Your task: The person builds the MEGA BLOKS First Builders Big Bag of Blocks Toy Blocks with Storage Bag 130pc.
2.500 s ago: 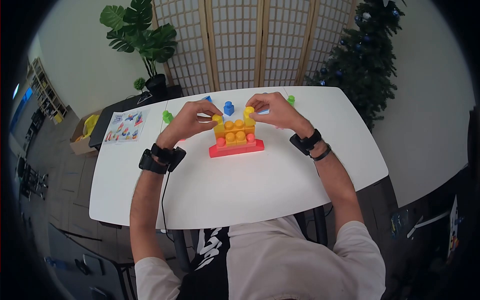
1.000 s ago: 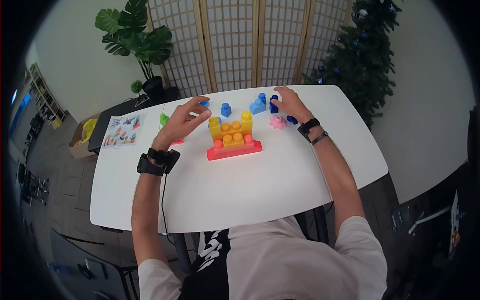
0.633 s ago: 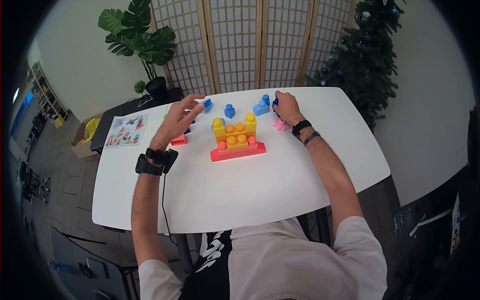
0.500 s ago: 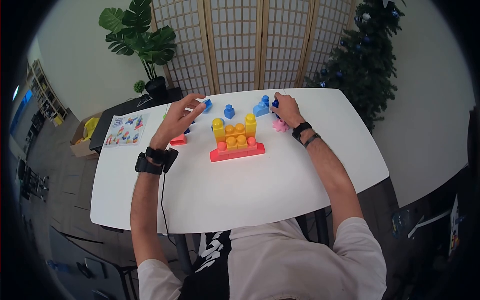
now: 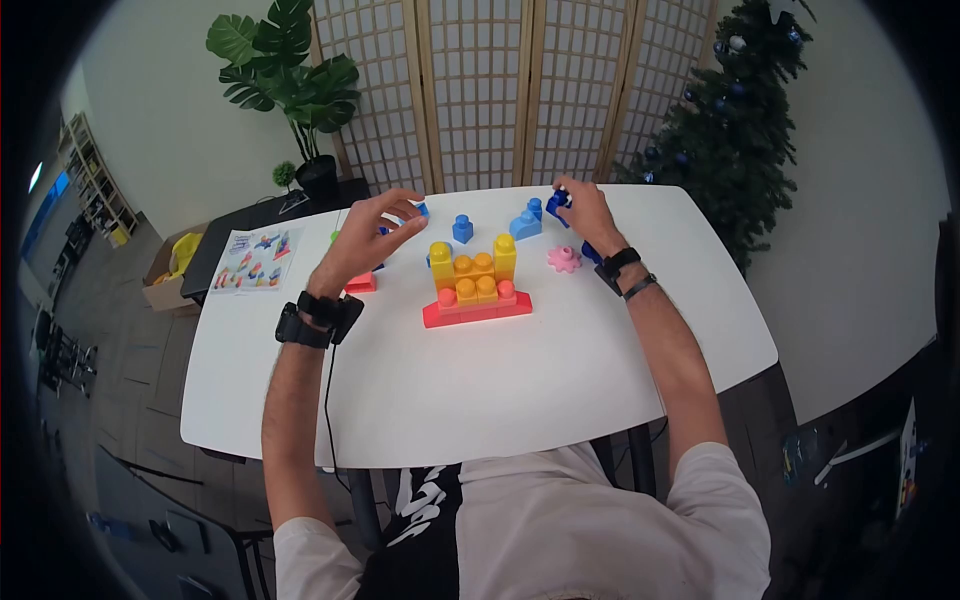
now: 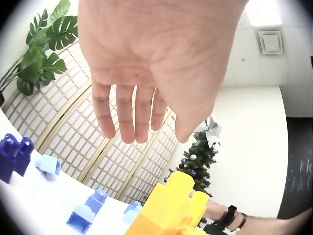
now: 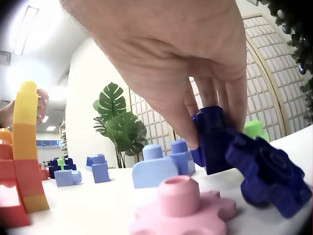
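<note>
My right hand [image 5: 592, 218] pinches a dark blue building block [image 5: 558, 207] at the back right of the table. In the right wrist view, thumb and fingers close around the block's [image 7: 210, 139] upper part, and it looks slightly tilted. Just beside it lies a dark blue gear-shaped piece [image 7: 274, 171], with a pink gear-shaped piece [image 7: 180, 203] in front. My left hand [image 5: 362, 240] hovers palm down over the left-side blocks, fingers loosely bent and holding nothing. Between the hands stands a stepped build of red, orange and yellow blocks [image 5: 478, 290], with a yellow post at either end.
Light blue blocks [image 5: 525, 226] stand close to the right hand, and a blue block [image 5: 463, 229] sits behind the build. A red block [image 5: 361, 281] lies below the left hand. A printed sheet [image 5: 255, 261] rests on the table's [image 5: 460, 395] left side.
Both hands have let go of the yellow posts. My right hand moved right, took hold of the dark blue block and raised it slightly. My left hand drew back left.
</note>
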The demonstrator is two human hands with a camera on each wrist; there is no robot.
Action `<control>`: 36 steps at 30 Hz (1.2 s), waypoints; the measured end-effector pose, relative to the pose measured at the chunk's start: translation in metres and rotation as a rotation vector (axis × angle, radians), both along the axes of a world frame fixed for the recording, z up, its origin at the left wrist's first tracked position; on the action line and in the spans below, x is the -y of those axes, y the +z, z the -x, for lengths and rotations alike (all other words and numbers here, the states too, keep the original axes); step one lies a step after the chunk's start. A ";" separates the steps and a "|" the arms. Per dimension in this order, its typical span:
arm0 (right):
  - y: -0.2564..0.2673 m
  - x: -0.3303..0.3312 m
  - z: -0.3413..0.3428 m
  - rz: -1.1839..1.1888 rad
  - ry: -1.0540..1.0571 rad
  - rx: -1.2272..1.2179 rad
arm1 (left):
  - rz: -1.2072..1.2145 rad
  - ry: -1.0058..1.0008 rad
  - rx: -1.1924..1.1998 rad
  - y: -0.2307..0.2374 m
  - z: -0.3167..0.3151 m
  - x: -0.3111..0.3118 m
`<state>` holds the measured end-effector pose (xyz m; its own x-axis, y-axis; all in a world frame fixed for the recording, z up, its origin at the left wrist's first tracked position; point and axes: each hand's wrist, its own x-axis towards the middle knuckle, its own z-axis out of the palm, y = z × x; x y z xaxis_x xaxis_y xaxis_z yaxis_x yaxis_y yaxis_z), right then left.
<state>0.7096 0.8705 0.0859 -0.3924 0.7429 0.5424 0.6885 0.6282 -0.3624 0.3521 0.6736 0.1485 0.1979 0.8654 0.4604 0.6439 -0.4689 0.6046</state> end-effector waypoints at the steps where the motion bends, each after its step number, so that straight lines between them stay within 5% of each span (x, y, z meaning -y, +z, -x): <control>1: 0.013 0.005 0.003 -0.043 0.077 -0.026 | -0.029 0.001 -0.008 0.001 -0.001 -0.002; 5: 0.067 0.042 0.029 0.110 0.298 -0.165 | -0.139 -0.019 0.023 0.009 -0.019 -0.012; 10: 0.111 0.091 0.067 0.187 0.736 -0.002 | -0.164 -0.106 0.037 0.022 -0.059 -0.015; 17: 0.099 0.096 0.075 0.220 0.728 -0.020 | 0.115 -0.098 0.214 0.004 -0.053 -0.003; 28: 0.069 0.092 0.078 0.436 0.733 0.136 | 0.131 -0.096 0.131 -0.048 -0.048 -0.004; 36: 0.059 0.095 0.055 0.233 0.675 0.150 | 0.202 -0.111 0.170 -0.048 -0.047 0.006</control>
